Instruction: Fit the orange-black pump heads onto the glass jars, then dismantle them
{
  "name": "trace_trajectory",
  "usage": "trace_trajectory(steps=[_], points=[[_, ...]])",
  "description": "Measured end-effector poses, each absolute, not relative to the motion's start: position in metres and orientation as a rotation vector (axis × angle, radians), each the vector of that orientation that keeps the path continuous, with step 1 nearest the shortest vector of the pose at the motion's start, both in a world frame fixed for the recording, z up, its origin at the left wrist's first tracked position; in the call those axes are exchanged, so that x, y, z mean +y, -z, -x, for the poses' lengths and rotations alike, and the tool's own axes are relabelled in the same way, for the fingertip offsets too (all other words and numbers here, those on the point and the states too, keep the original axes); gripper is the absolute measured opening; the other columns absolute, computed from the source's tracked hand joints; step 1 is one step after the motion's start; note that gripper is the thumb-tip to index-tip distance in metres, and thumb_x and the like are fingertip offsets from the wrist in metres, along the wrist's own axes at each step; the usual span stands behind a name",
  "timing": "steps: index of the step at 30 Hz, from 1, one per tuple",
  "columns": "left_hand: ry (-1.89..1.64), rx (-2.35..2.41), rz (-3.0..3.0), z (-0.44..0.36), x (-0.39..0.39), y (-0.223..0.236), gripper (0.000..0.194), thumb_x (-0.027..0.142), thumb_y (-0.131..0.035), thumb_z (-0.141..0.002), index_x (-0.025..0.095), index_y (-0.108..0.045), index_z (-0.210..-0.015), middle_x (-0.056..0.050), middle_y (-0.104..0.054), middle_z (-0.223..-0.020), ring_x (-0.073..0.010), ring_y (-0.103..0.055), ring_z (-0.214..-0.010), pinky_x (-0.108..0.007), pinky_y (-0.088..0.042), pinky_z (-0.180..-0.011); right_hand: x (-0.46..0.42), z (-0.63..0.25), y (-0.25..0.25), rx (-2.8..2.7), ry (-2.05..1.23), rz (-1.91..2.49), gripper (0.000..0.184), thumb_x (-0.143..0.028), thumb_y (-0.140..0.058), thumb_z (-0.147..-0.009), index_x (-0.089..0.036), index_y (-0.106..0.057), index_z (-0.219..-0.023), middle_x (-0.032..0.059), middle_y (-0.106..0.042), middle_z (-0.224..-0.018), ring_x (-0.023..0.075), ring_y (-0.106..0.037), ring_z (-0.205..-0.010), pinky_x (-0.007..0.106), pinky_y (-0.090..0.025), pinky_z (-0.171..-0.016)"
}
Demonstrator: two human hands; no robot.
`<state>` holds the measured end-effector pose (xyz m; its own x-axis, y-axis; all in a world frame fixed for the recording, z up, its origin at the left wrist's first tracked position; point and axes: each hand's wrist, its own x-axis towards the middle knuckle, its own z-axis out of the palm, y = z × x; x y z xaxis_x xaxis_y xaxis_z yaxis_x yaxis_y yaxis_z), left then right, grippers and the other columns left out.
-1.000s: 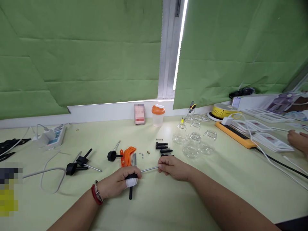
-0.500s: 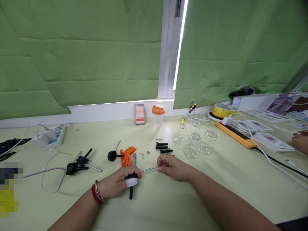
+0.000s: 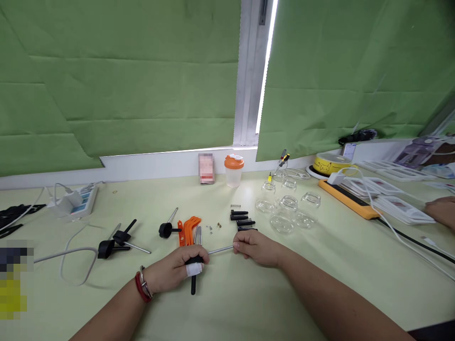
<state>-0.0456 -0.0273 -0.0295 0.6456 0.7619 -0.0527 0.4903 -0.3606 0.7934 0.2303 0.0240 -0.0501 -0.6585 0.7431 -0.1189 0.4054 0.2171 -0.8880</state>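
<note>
My left hand (image 3: 174, 271) is closed round the black T-shaped handle (image 3: 193, 283) of a metal rod (image 3: 220, 249), low on the pale green table (image 3: 227, 303). One finger carries a white bandage. My right hand (image 3: 256, 247) pinches the rod's far end, fingers closed on it. Just behind my hands lie orange plastic levers (image 3: 189, 228), thin metal pins, tiny screws (image 3: 212, 228) and a row of small black parts (image 3: 242, 219) with a spring.
Two more black-handled rods (image 3: 117, 241) lie to the left, one more (image 3: 167, 228) nearer the middle. Several clear glass cups (image 3: 287, 208) stand at right. A power strip (image 3: 80, 201) with cables sits far left, an orange-lidded cup (image 3: 233, 171) at the back. Another person's hand (image 3: 441, 210) rests at the far right.
My hands have stayed almost still on the rod. The other person's hand at the far right has shifted slightly.
</note>
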Motion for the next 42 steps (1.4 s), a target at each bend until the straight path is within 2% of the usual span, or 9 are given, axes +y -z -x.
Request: trace_trajectory(steps=[4,10,16,25,35,42], points=[[-0.418,0.971,-2.035,0.0457,-0.027,0.03,0.023,0.034,-0.044,-0.09,0.019,-0.057,-0.102,-0.004,-0.057,-0.095,-0.0175,-0.05,-0.084,-0.028,-0.042,-0.079,0.0231,-0.2293,0.0482,-2.161,-1.415,1.085,0.031,-0.042,-0.042,-0.09,-0.017,-0.059,-0.08,-0.0018,-0.049,-0.064,0.0106,-0.044,-0.06,0.022,-0.035,-0.058],[-0.417,0.98,-2.033,0.0455,-0.0268,0.0307,0.023,0.035,-0.044,-0.09,0.02,-0.058,-0.102,-0.003,-0.057,-0.095,-0.0171,-0.05,-0.084,-0.028,-0.043,-0.078,0.0218,-0.2273,0.0499,-2.05,-1.47,0.982,0.019,-0.035,-0.056,-0.083,-0.021,-0.052,-0.094,-0.0023,-0.049,-0.074,0.0108,-0.044,-0.065,0.022,-0.038,-0.06],[-0.426,0.975,-2.026,0.0447,-0.0268,0.0295,0.024,0.036,-0.045,-0.09,0.02,-0.058,-0.102,-0.003,-0.057,-0.095,-0.0175,-0.051,-0.084,-0.028,-0.043,-0.078,0.0243,-0.2292,0.053,-2.123,-1.433,1.023,0.014,-0.034,-0.053,-0.084,-0.02,-0.052,-0.086,-0.0034,-0.048,-0.067,0.0103,-0.041,-0.06,0.022,-0.035,-0.057],[-0.399,0.985,-2.031,0.0444,-0.0271,0.0274,0.022,0.034,-0.044,-0.09,0.021,-0.057,-0.102,-0.002,-0.057,-0.095,-0.0161,-0.05,-0.084,-0.027,-0.042,-0.078,0.0235,-0.2273,0.0492,-2.162,-1.407,1.055,0.025,-0.038,-0.046,-0.088,-0.017,-0.056,-0.08,-0.003,-0.047,-0.062,0.0094,-0.04,-0.056,0.021,-0.033,-0.055],[-0.39,0.992,-2.04,0.0447,-0.027,0.0273,0.024,0.036,-0.044,-0.09,0.022,-0.057,-0.103,-0.002,-0.057,-0.096,-0.0157,-0.05,-0.085,-0.027,-0.043,-0.079,0.0237,-0.2255,0.05,-2.199,-1.362,1.073,0.024,-0.036,-0.045,-0.089,-0.018,-0.058,-0.079,-0.0034,-0.045,-0.06,0.0097,-0.038,-0.055,0.02,-0.033,-0.054],[-0.406,0.986,-2.027,0.0456,-0.0272,0.029,0.026,0.038,-0.043,-0.09,0.021,-0.058,-0.103,-0.002,-0.058,-0.097,-0.0165,-0.051,-0.086,-0.028,-0.043,-0.081,0.0237,-0.2247,0.0504,-2.168,-1.402,1.043,0.027,-0.038,-0.044,-0.089,-0.017,-0.059,-0.079,-0.0019,-0.047,-0.063,0.0106,-0.043,-0.057,0.021,-0.036,-0.056]])
